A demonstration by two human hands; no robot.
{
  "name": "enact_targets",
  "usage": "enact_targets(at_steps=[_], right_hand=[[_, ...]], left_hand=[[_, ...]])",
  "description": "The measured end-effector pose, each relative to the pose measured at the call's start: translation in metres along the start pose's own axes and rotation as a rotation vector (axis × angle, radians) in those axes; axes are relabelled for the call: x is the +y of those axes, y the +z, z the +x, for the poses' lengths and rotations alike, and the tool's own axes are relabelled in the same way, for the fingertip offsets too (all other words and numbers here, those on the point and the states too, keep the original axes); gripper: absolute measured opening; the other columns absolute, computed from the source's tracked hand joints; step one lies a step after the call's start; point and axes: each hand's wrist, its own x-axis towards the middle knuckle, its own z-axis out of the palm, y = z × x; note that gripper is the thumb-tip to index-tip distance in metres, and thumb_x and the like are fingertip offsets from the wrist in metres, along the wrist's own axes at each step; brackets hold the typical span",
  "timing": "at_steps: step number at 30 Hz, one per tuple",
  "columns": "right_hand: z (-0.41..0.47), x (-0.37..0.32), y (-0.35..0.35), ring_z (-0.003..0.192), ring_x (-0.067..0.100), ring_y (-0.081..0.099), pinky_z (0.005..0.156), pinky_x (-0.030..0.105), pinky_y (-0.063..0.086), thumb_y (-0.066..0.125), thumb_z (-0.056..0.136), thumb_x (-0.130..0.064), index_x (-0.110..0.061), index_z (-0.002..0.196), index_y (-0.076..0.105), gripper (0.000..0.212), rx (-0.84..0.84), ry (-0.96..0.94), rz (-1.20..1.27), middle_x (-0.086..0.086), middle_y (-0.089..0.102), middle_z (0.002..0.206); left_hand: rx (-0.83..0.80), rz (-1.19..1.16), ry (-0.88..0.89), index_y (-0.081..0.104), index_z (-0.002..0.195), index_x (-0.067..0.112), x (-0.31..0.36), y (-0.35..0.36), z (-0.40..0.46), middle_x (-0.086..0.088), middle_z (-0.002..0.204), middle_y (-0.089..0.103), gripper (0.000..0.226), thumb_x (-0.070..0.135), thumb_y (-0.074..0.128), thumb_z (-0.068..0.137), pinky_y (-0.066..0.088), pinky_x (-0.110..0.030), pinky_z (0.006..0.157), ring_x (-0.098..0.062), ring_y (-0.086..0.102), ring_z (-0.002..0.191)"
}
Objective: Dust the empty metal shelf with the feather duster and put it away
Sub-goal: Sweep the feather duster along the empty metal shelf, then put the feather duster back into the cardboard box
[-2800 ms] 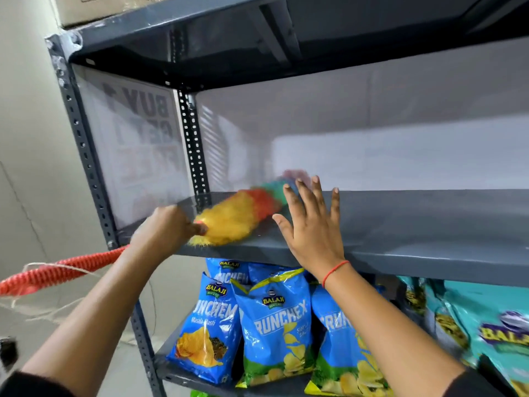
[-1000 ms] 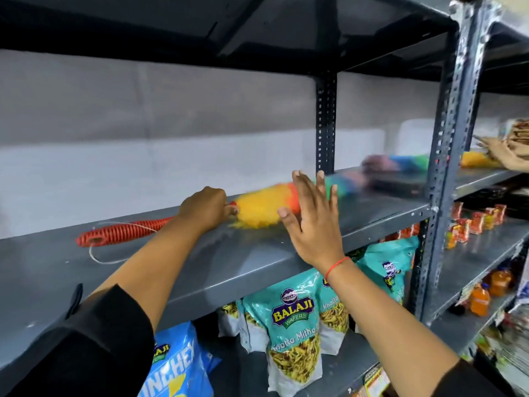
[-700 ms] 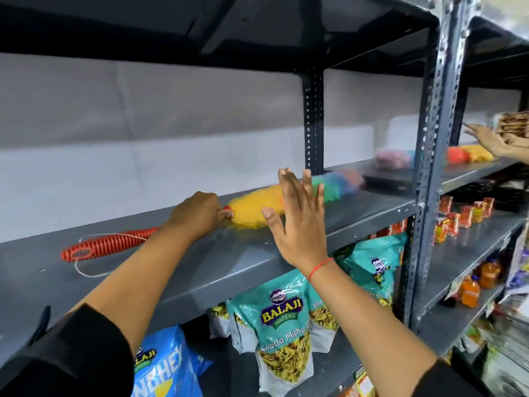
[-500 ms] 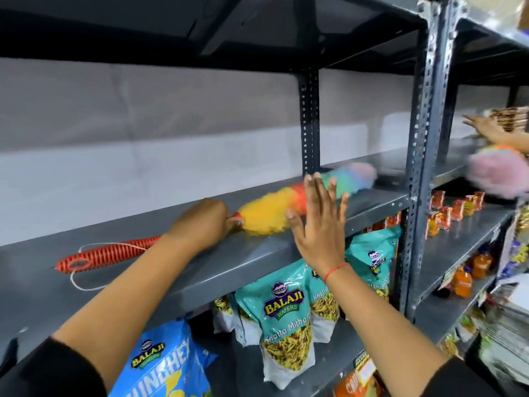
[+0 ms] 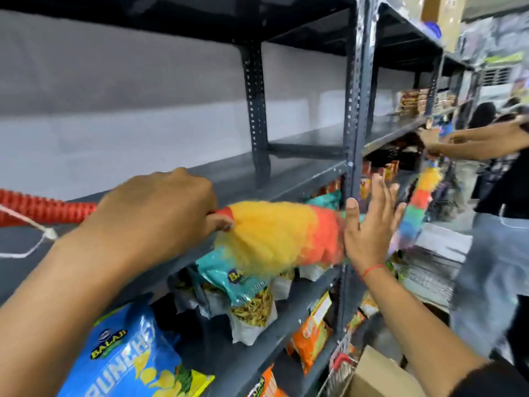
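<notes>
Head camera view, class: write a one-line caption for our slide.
Left hand sweeps a rainbow feather duster along the grey metal shelf, right hand open beside it.

A grey metal shelf [image 5: 286, 167] runs from left to right, held by perforated grey uprights [image 5: 353, 110]. Its top board is bare apart from the red ribbed handle [image 5: 43, 209] and white cord loop [image 5: 31, 245] of a duster at the left. On the board below stand snack bags: a blue one [image 5: 128, 359], a teal one [image 5: 243, 285] and orange ones [image 5: 312, 336].
</notes>
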Motion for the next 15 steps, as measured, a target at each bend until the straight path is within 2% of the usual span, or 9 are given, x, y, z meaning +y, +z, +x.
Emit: enact_targets(at_steps=[3, 6, 11, 13, 15], right_hand=[[-0.024, 0.018, -0.009, 0.136, 0.031, 0.018, 0.109, 0.057, 0.007, 0.034, 0.087, -0.046, -0.008, 0.137, 0.032, 0.062, -0.022, 0.112, -0.026, 0.017, 0.037, 0.143], [-0.06, 0.039, -0.017, 0.137, 0.026, 0.017, 0.11, 0.056, 0.006, 0.036, 0.088, -0.047, -0.015, 0.138, 0.031, 0.06, -0.126, 0.132, -0.074, 0.014, 0.037, 0.144], [-0.14, 0.084, -0.034, 0.137, 0.028, 0.018, 0.109, 0.054, 0.009, 0.035, 0.085, -0.049, -0.018, 0.138, 0.033, 0.061, -0.402, 0.07, -0.236, 0.013, 0.038, 0.143], [-0.167, 0.101, -0.041, 0.136, 0.023, 0.017, 0.109, 0.052, 0.008, 0.036, 0.084, -0.049, -0.018, 0.137, 0.035, 0.062, -0.466, 0.119, -0.265, 0.013, 0.039, 0.143], [-0.19, 0.12, -0.046, 0.134, 0.025, 0.023, 0.108, 0.054, 0.009, 0.04, 0.083, -0.047, -0.014, 0.135, 0.04, 0.062, -0.511, 0.187, -0.289, 0.015, 0.043, 0.14]], left_hand=[[-0.042, 0.032, 0.154, 0.063, 0.091, 0.021, 0.029, 0.023, -0.001, -0.005, 0.092, 0.067, 0.051, 0.066, 0.044, 0.082, 0.037, -0.03, 0.058, -0.03, 0.066, 0.087], [-0.145, -0.03, 0.24, 0.064, 0.098, 0.015, 0.072, 0.074, 0.006, -0.01, 0.099, 0.068, 0.04, 0.052, 0.054, 0.086, 0.04, -0.033, 0.061, -0.033, 0.067, 0.093], [-0.43, -0.138, 0.211, 0.063, 0.111, 0.008, 0.139, 0.182, 0.016, -0.016, 0.116, 0.065, 0.041, 0.041, 0.061, 0.086, 0.049, -0.036, 0.078, -0.033, 0.062, 0.107], [-0.514, -0.16, 0.222, 0.062, 0.113, 0.009, 0.167, 0.223, 0.013, -0.015, 0.119, 0.065, 0.039, 0.036, 0.061, 0.086, 0.051, -0.037, 0.083, -0.033, 0.062, 0.109], [-0.589, -0.18, 0.216, 0.061, 0.116, 0.008, 0.196, 0.262, 0.006, -0.014, 0.122, 0.064, 0.037, 0.031, 0.062, 0.087, 0.051, -0.038, 0.086, -0.032, 0.061, 0.112]])
